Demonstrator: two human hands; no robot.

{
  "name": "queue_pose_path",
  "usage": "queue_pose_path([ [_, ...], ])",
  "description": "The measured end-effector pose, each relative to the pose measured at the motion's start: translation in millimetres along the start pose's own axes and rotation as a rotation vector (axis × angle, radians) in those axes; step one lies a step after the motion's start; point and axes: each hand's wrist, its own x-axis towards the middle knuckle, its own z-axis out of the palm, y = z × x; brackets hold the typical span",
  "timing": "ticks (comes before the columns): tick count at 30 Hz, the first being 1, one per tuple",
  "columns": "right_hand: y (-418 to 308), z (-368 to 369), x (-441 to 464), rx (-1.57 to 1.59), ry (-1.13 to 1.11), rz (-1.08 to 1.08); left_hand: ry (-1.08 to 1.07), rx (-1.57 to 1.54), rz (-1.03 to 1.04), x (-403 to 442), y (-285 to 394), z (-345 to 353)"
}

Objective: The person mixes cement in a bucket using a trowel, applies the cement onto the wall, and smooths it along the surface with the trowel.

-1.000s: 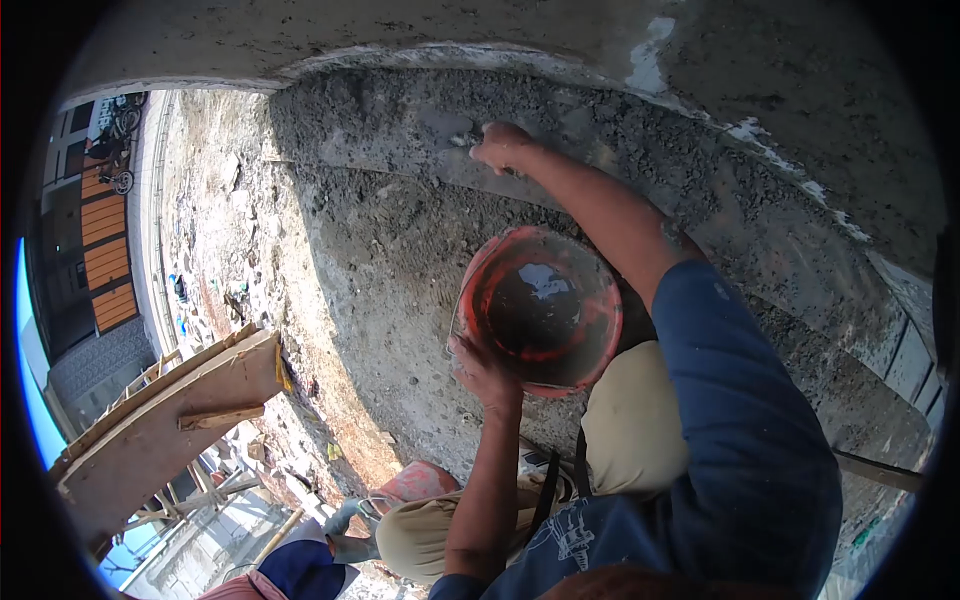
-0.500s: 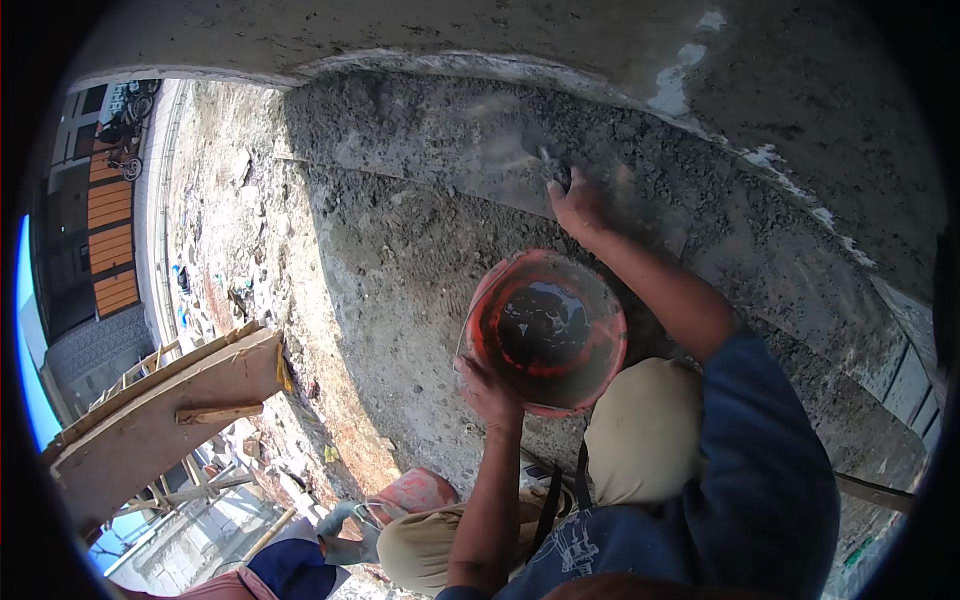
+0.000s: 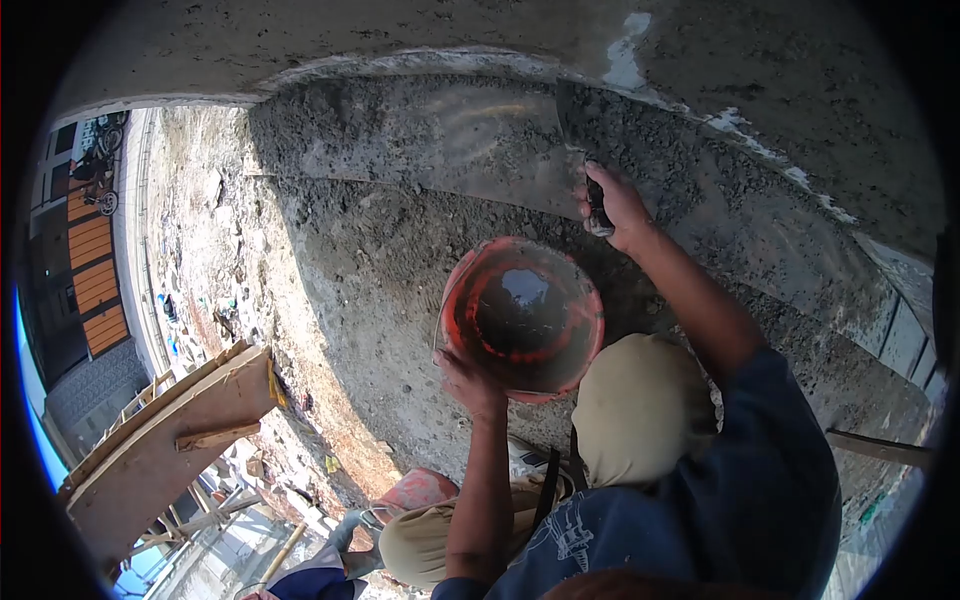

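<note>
My right hand [image 3: 622, 207] is closed around the dark handle of a trowel [image 3: 599, 207], over a flat sheet [image 3: 450, 160] strewn with grey mortar at the wall's foot. The trowel's blade is hard to make out against the grey. A red bucket [image 3: 451, 330] holding dark, watery liquid stands on the ground in front of my knees. My left hand [image 3: 472, 385] grips the bucket's near left rim, its fingers partly hidden.
A plastered wall [image 3: 420, 35] runs along the top. At lower left are a wooden plank structure [image 3: 170, 430], a reddish container [image 3: 418, 492] and part of another person [image 3: 310, 580]. Sunlit rubble [image 3: 215, 210] covers the ground at left.
My right hand has moved right and slightly down with the trowel. The liquid's surface looks calmer. My left hand stays on the bucket rim, while the whole view has shifted a little.
</note>
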Motion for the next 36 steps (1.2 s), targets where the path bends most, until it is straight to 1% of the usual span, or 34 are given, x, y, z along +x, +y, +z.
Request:
queue_pose_path([
  [1,0.6,-4.3,-10.8,-0.083,-0.02,-0.03,0.014,0.063,0.067,1.3,-5.4,1.8],
  [2,4.6,-7.6,-19.1,-0.159,-0.038,-0.059,0.015,0.066,0.076,0.7,-10.2,3.4],
  [3,9.3,-10.1,-15.8,-0.399,-0.091,-0.092,0.015,0.068,0.085,0.2,-14.7,4.8],
  [6,43.7,-18.4,22.3,-1.336,-0.195,-0.619,-0.012,-0.137,-0.09,3.2,-9.0,-0.4],
  [7,18.1,-4.1,7.6,-1.44,-0.331,-0.347,-0.029,-0.229,-0.152,5.7,-1.9,-3.8],
  [8,29.1,-11.4,13.4,-1.322,-0.151,-0.419,-0.049,-0.328,-0.216,6.3,3.9,-4.6],
  [10,61.7,-29.2,28.0,-1.084,0.183,-0.541,-0.059,-0.163,-0.125,6.0,-14.5,2.1],
  [11,39.7,-31.9,12.4,-0.587,0.125,-0.091,-0.059,-0.144,-0.123,4.5,-12.8,1.7],
  [12,27.6,-34.8,-5.3,-0.532,0.064,-0.072,-0.06,-0.125,-0.121,2.9,-11.3,1.4],
  [14,19.8,-54.4,-37.3,-0.413,-0.052,-0.027,-0.067,-0.202,-0.193,1.3,22.1,-14.6],
  [15,28.6,-72.1,-38.7,-0.612,-0.047,0.025,-0.067,-0.166,-0.198,0.5,18.7,-12.1],
  [17,18.9,-95.0,-52.5,-1.191,-0.106,-0.204,-0.057,-0.09,-0.201,3.1,11.8,-9.0],
  [18,12.6,-100.9,-57.8,-1.474,-0.138,-0.326,-0.07,-0.103,-0.211,2.5,10.6,-8.4],
  [19,-6.5,-99.8,-62.8,-1.641,-0.141,-0.225,-0.082,-0.115,-0.218,2.5,11.9,-9.3],
  [21,-15.6,-122.8,-28.3,-1.586,0.105,-0.257,-0.099,-0.187,-0.248,1.4,25.8,-13.5],
  [22,-29.6,-125.8,-6.8,-1.595,0.129,-0.273,-0.101,-0.248,-0.27,1.5,43.9,-20.5],
  [24,-46.5,-125.6,27.6,-1.592,0.22,-0.297,-0.104,-0.374,-0.261,3.5,54.7,-19.6],
  [26,-40.3,-117.6,47.1,-1.574,0.333,-0.313,-0.099,-0.49,-0.225,6.0,43.2,-14.7],
  [29,-36.7,-109.3,28.4,-1.55,0.367,-0.347,-0.101,-0.648,-0.207,12.7,42.5,-10.6],
  [32,-32.2,-112.4,11.7,-1.508,0.434,-0.428,0.022,-0.564,-0.23,6.6,60.1,-11.9],
  [36,-49.1,-106.1,-43.5,-1.548,0.379,-0.501,0.063,-0.563,-0.232,10.2,55.7,-3.4],
])
